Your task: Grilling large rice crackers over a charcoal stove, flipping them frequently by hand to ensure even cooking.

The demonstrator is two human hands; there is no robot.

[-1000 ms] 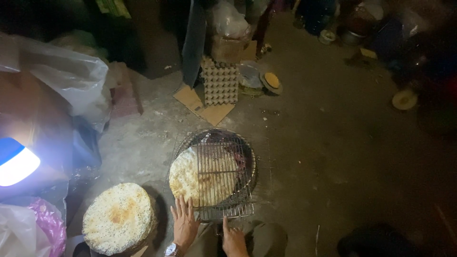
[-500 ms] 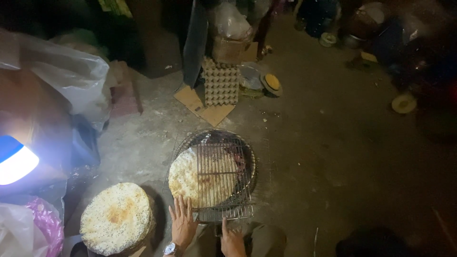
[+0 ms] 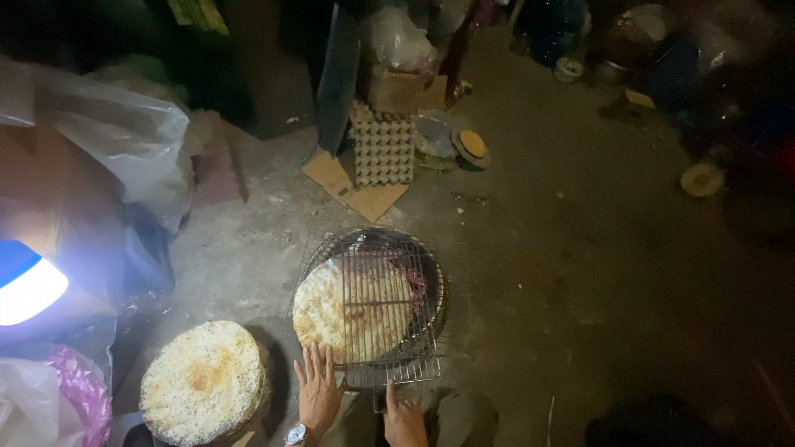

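Observation:
A round pale flatbread (image 3: 348, 310) lies clamped in a wire grill rack (image 3: 389, 364) over a round charcoal brazier (image 3: 422, 265) on the concrete floor. My left hand (image 3: 316, 389), with a wristwatch, is spread flat, fingers apart, at the near left edge of the rack and the flatbread. My right hand (image 3: 403, 418) is at the near edge of the rack by its short handle; whether it grips the handle is hard to see. A stack of toasted, speckled flatbreads (image 3: 203, 381) sits to the left of my left hand.
An egg carton tray (image 3: 383, 149) stands on cardboard (image 3: 352, 189) behind the brazier. Plastic bags (image 3: 124, 141) and a bright lamp (image 3: 25, 285) fill the left side. Bowls and pots (image 3: 702, 178) lie in the dark at the far right.
My left hand has spread slightly and moved a little nearer the rack's edge. The rack and flatbread stay in place.

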